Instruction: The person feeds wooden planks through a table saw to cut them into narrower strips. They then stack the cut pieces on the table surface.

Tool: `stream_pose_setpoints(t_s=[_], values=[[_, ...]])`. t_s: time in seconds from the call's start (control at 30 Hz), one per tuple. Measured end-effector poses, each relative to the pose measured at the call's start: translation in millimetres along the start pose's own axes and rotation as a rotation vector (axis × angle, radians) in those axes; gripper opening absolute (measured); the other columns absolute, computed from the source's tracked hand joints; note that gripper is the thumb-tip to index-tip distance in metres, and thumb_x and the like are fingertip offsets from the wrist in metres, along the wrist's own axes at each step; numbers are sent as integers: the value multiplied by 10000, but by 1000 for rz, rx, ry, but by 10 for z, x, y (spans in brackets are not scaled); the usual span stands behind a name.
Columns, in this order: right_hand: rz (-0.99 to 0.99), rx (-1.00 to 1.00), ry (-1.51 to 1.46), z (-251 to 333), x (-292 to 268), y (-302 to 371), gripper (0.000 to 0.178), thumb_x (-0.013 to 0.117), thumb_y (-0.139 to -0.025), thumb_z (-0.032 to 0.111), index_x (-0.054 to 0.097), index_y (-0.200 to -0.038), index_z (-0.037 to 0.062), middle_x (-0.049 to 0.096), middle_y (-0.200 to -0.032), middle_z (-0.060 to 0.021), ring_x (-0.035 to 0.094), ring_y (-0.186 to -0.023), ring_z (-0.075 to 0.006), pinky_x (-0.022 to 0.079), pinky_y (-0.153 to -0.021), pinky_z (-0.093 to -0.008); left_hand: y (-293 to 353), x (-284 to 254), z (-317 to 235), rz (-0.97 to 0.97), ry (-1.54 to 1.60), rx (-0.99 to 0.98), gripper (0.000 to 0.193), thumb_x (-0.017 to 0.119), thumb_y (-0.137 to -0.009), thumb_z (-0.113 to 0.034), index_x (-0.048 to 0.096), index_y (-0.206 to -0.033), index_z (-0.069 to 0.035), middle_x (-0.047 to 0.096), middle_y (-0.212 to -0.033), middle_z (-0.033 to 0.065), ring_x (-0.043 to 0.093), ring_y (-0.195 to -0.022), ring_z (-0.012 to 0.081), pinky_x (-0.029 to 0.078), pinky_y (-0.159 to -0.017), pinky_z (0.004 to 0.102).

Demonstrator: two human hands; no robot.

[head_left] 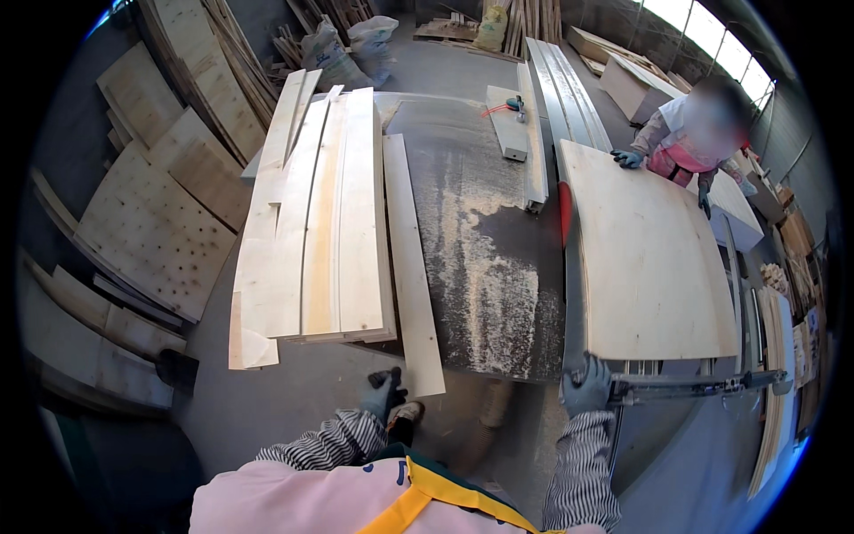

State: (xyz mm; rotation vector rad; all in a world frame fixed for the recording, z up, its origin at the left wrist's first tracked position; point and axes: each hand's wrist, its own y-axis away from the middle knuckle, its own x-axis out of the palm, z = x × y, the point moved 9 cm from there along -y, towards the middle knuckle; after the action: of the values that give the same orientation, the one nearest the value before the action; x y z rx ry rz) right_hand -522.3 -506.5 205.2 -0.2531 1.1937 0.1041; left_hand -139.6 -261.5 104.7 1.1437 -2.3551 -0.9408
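Observation:
My right hand [587, 386], in a grey work glove, has its fingers curled at the near left corner of a large plywood sheet [658, 258]. The sheet lies flat on the sliding side of a saw table [463, 267], beside a metal crossbar [694, 384]. My left hand [382, 394], gloved too, hangs low with fingers loosely bent and apart, holding nothing visible. Just past it is the near end of a narrow board [414, 276], apart from the hand. At the far edge of the sheet, a co-worker [680, 147] rests a gloved hand on it.
A stack of long boards [329, 222] covers the table's left side. Sawdust streaks the dark tabletop. A metal fence [534, 133] and a red guard [565, 214] stand left of the sheet. Plywood offcuts [160, 222] lean at the left; sacks [334, 58] stand farther back.

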Motion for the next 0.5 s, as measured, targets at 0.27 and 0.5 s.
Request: stream_pose_setpoints(t_s=[0.27,0.5], values=[[-216,-180,-179,843,67,-24,654,666,-710,205,437,-1286,-6,407,-1341,-229,326,-1281,-412,263,-1075,-490,95,524,529,571,221,-382,437,668,-847,-344,492,-1111,-43,608,-894,99,629,-825,247,533,-717,368],[-28,170,-298,439,390,1386,540,670,-731,156,512,-1231,25,507,-1261,-169,402,-1234,-344,306,-1055,-436,10,567,37,381,445,-256,429,659,-862,-238,463,-1145,19,590,-1081,187,608,-974,290,526,-855,365]])
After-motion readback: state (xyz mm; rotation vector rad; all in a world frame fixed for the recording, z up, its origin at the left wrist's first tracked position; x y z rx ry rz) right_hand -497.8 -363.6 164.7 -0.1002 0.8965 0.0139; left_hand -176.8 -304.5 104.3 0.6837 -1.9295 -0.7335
